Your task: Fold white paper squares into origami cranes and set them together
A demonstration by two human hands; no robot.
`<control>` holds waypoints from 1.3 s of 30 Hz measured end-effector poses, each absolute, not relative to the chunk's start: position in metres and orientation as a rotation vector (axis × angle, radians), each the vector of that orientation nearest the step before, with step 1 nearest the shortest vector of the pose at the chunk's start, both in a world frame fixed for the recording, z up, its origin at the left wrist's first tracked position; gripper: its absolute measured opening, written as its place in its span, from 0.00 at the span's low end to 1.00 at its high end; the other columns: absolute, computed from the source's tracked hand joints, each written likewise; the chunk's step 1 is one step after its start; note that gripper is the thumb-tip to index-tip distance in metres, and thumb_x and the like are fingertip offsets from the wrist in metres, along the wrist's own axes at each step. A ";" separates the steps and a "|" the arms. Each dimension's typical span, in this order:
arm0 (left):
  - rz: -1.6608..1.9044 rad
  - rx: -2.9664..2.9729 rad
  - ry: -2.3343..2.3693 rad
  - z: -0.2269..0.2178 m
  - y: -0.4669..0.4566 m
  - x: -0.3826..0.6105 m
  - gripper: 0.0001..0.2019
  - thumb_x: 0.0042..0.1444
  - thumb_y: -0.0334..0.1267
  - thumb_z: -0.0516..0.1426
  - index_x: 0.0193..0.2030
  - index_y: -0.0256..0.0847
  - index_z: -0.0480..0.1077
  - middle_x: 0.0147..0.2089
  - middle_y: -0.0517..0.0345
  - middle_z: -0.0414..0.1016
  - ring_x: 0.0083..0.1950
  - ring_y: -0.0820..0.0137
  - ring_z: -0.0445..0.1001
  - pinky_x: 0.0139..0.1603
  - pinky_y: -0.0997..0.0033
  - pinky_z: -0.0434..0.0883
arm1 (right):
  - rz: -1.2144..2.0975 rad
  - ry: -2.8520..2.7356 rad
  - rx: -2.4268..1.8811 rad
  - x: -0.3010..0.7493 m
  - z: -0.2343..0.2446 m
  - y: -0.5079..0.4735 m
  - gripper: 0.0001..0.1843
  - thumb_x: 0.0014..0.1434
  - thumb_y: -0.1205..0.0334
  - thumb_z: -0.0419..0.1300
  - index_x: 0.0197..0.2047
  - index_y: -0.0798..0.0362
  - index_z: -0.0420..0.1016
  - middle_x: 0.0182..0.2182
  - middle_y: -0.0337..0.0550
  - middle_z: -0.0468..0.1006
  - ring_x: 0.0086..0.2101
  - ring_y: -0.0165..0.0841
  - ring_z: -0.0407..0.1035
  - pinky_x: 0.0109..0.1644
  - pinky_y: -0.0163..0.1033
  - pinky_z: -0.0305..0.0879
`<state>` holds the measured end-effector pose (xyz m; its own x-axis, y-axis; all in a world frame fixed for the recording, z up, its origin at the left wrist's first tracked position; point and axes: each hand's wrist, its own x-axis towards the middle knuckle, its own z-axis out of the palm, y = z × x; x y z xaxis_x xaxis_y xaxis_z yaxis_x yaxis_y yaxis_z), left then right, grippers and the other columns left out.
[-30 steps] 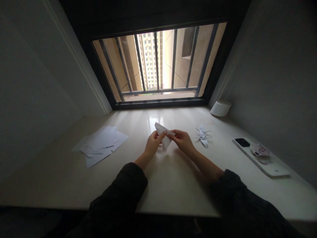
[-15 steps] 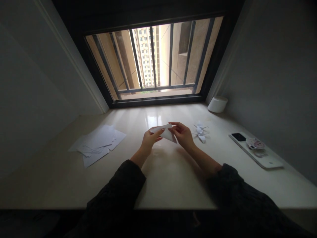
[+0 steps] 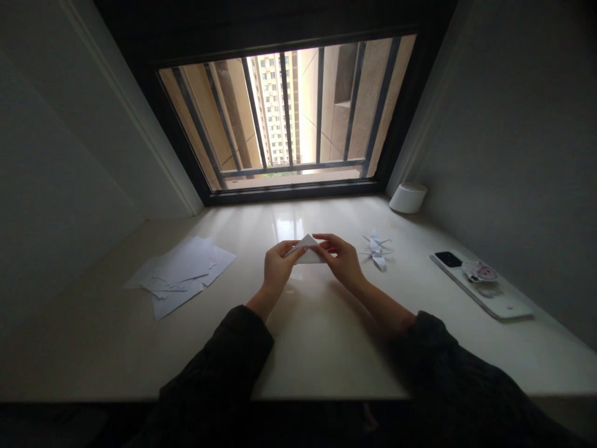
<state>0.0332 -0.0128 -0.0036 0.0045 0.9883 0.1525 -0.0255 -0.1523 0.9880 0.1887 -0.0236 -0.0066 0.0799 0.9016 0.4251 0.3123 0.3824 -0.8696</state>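
Observation:
A small folded white paper triangle [image 3: 308, 251] is held between both hands just above the pale countertop [image 3: 326, 330]. My left hand [image 3: 276, 267] pinches its left side with fingers closed. My right hand [image 3: 342, 257] pinches its right side and top edge, fingers closed too. Both forearms wear dark sleeves. A finished white folded paper crane [image 3: 375, 251] lies on the counter just right of my right hand.
A loose stack of white paper sheets [image 3: 180, 274] lies at the left. A white phone [image 3: 482, 292] with a round sticker grip rests at the right. A white round container [image 3: 407, 198] stands by the barred window [image 3: 289, 112]. Walls close in on both sides.
The paper piece has been turned from hanging point-down to a flat low triangle, point up. Both hands have shifted slightly left with it.

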 end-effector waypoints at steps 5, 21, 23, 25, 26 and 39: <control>1.345 1.225 1.135 -0.006 -0.015 0.036 0.20 0.40 0.46 0.66 0.40 0.38 0.77 0.29 0.55 0.78 0.29 0.70 0.74 0.28 0.73 0.67 | 0.650 -1.387 -1.134 0.186 -0.012 -0.024 0.16 0.54 0.53 0.61 0.44 0.49 0.80 0.35 0.43 0.82 0.32 0.36 0.74 0.36 0.39 0.68; 1.330 1.222 1.055 -0.005 -0.015 0.035 0.18 0.43 0.44 0.66 0.41 0.38 0.78 0.41 0.48 0.80 0.42 0.61 0.77 0.47 0.62 0.71 | 0.641 -1.430 -1.038 0.189 -0.011 -0.022 0.14 0.53 0.56 0.63 0.44 0.47 0.80 0.32 0.40 0.80 0.31 0.33 0.70 0.34 0.37 0.63; 1.325 1.215 1.049 -0.005 -0.014 0.035 0.18 0.43 0.44 0.66 0.41 0.38 0.78 0.41 0.49 0.80 0.42 0.61 0.77 0.47 0.62 0.71 | 0.646 -1.434 -1.043 0.190 -0.010 -0.022 0.14 0.53 0.56 0.64 0.44 0.47 0.80 0.31 0.40 0.79 0.30 0.33 0.69 0.33 0.37 0.62; 1.323 1.214 1.041 -0.005 -0.015 0.035 0.18 0.43 0.44 0.66 0.41 0.39 0.78 0.42 0.50 0.80 0.42 0.61 0.77 0.47 0.62 0.70 | 0.655 -1.437 -1.046 0.190 -0.009 -0.022 0.15 0.53 0.55 0.63 0.44 0.47 0.80 0.32 0.40 0.79 0.30 0.33 0.69 0.33 0.37 0.62; 1.322 1.214 1.038 -0.005 -0.015 0.035 0.18 0.43 0.44 0.66 0.41 0.39 0.78 0.42 0.50 0.80 0.42 0.61 0.77 0.47 0.62 0.70 | 0.660 -1.438 -1.046 0.190 -0.009 -0.022 0.15 0.53 0.55 0.63 0.45 0.47 0.79 0.32 0.40 0.79 0.30 0.33 0.69 0.33 0.37 0.62; 1.091 1.312 1.075 -0.004 -0.010 0.025 0.15 0.44 0.45 0.65 0.37 0.38 0.79 0.34 0.52 0.81 0.34 0.64 0.76 0.36 0.68 0.68 | 0.648 -1.583 -1.090 0.195 -0.012 -0.018 0.15 0.54 0.55 0.63 0.45 0.47 0.79 0.31 0.41 0.80 0.30 0.34 0.70 0.34 0.38 0.64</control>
